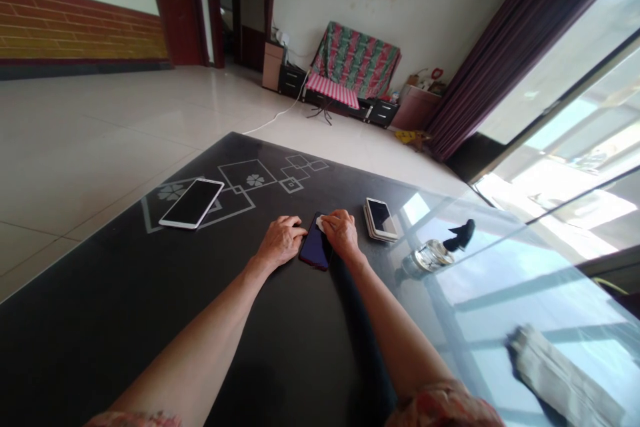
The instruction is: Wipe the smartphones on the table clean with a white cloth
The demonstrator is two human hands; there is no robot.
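Observation:
A dark phone (pixel 316 248) lies flat on the black glossy table (pixel 165 307), screen up, between my two hands. With bent fingers, my left hand (pixel 281 240) touches the phone's left edge near its upper part. My right hand (pixel 342 233) is closed on a small white cloth (pixel 321 223) and presses it against the upper right part of the screen. Part of the cloth is hidden under my fingers. Right of my right hand sits a stack of phones (pixel 381 219), a white-framed one on top. A white tablet (pixel 193 203) rests at the left.
On the table's right side lies a clear spray bottle (pixel 433 256) with a black nozzle. A folded grey cloth (pixel 563 377) is near the lower right. Beyond the table's far edge are tiled floor, a small striped table (pixel 333 91) and a purple curtain (pixel 500 33).

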